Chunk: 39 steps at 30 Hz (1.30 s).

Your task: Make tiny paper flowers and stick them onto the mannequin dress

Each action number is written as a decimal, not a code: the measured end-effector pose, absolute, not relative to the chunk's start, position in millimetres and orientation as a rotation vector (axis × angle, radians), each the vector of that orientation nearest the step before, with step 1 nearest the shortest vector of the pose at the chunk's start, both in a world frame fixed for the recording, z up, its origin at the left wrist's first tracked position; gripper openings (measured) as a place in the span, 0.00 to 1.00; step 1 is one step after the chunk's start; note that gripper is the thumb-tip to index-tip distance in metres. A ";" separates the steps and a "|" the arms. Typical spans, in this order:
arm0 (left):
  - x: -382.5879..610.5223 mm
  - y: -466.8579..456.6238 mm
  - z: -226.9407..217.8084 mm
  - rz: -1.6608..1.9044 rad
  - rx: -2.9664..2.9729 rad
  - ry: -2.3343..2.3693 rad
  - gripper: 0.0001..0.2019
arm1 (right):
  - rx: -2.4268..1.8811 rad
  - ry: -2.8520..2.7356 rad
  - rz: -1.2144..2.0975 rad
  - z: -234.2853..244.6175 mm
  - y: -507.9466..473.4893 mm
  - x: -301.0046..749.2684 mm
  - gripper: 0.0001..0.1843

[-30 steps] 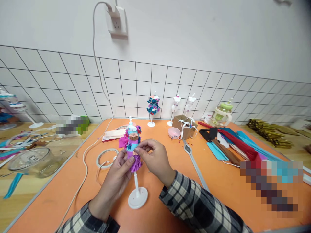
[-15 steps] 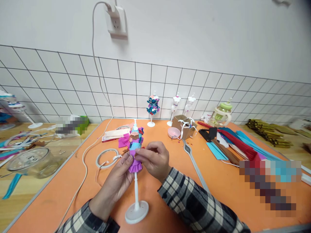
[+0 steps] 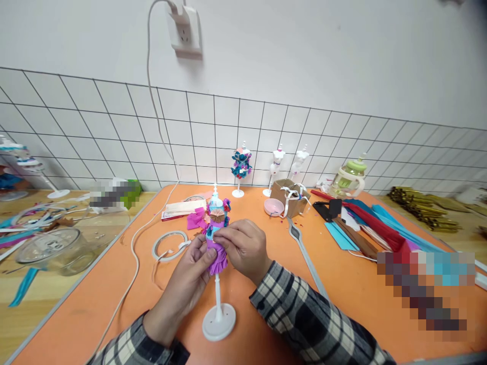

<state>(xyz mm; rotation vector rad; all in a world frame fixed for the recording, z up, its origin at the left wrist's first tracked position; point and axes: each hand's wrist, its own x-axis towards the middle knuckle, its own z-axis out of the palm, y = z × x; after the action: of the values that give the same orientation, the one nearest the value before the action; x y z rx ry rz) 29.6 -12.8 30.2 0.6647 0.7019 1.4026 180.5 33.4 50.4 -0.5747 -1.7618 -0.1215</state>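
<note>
A small white dress-form mannequin (image 3: 218, 322) on a round base stands in front of me, leaning slightly. It wears a purple paper skirt (image 3: 218, 258) with a ruffled hem, a light blue waist, a brown fan-shaped piece and coloured flowers. My left hand (image 3: 196, 268) is closed round the skirt from the left, thumb pressed on its front. With thumb and forefinger together, my right hand (image 3: 245, 248) pinches at the waist front; whatever lies between the fingertips is too small or hidden to name.
Behind are a rolled tape (image 3: 169, 246), pink crepe paper (image 3: 197, 218), a decorated mannequin (image 3: 242, 165), a pink bowl (image 3: 274, 207) and a cardboard box (image 3: 287, 195). Coloured paper sheets (image 3: 391, 223) and a green-lidded jug (image 3: 348, 180) lie right. A white cable (image 3: 133, 253) runs left.
The mannequin has turned a little and its base has shifted right and away from me. A dark teal flower now shows at its waist. Both hands stay on it.
</note>
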 end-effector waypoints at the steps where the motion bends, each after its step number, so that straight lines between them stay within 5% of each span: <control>1: 28.9 -12.6 29.3 1.409 0.682 0.709 0.23 | -0.574 -1.782 -0.139 49.9 34.3 182.0 0.13; 22: 21.7 -7.8 37.8 1.394 0.671 0.715 0.22 | -0.657 -1.979 0.133 72.5 31.8 191.7 0.09; 28: 15.4 -3.7 36.5 1.353 0.535 0.615 0.08 | -0.730 -2.009 0.137 73.7 33.5 195.9 0.20; 39: 17.1 -4.2 34.5 1.337 0.569 0.668 0.08 | -1.909 -2.564 0.440 67.2 79.8 241.3 0.13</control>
<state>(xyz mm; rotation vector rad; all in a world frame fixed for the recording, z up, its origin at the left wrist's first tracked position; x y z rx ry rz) 17.1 -4.2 34.5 0.5691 0.6679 1.3374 241.3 79.8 67.2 -1.9087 -2.5641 0.4398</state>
